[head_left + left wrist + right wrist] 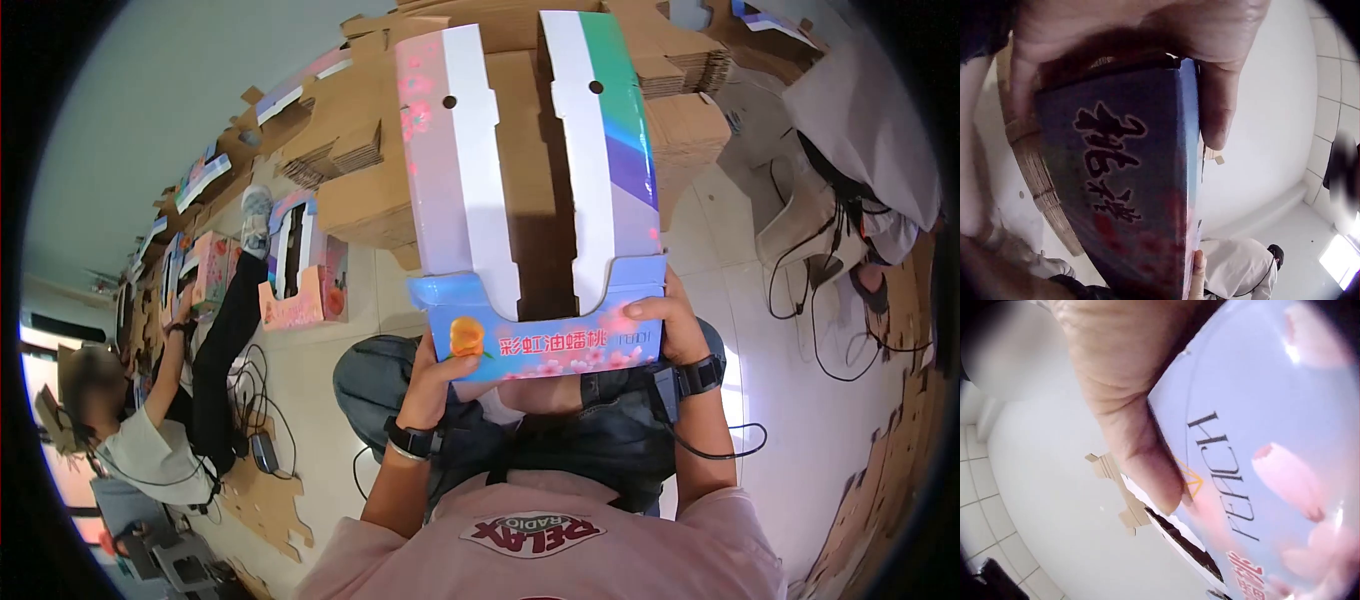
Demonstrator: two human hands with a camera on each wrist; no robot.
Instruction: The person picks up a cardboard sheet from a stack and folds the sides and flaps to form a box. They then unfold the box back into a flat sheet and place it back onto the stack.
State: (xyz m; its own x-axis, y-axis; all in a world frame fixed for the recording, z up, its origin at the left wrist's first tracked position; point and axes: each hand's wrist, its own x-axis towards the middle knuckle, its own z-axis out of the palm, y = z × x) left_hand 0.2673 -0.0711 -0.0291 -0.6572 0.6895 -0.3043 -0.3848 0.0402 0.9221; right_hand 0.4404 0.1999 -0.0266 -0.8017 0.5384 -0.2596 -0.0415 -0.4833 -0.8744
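Observation:
A printed peach carton (545, 345) is held up over the lap, its near blue end panel facing me. Two long side panels with white inner edges run away from it, a long dark opening between them. At the panel's left corner my left hand (428, 388) grips the carton, thumb on the front face. The right hand (682, 322) grips the opposite corner, its thumb lying over the printed front. Dark lettering marks the carton's side (1122, 169) in the left wrist view. In the right wrist view, the thumb presses beside the word PEACH on the carton (1260, 437).
Flattened brown cardboard stacks (350, 200) lie beyond the carton. Another printed carton (300, 265) stands on the tiled floor at left, near a seated person (165, 440). Black cables (825, 300) hang and loop at right, beside a covered chair-like object.

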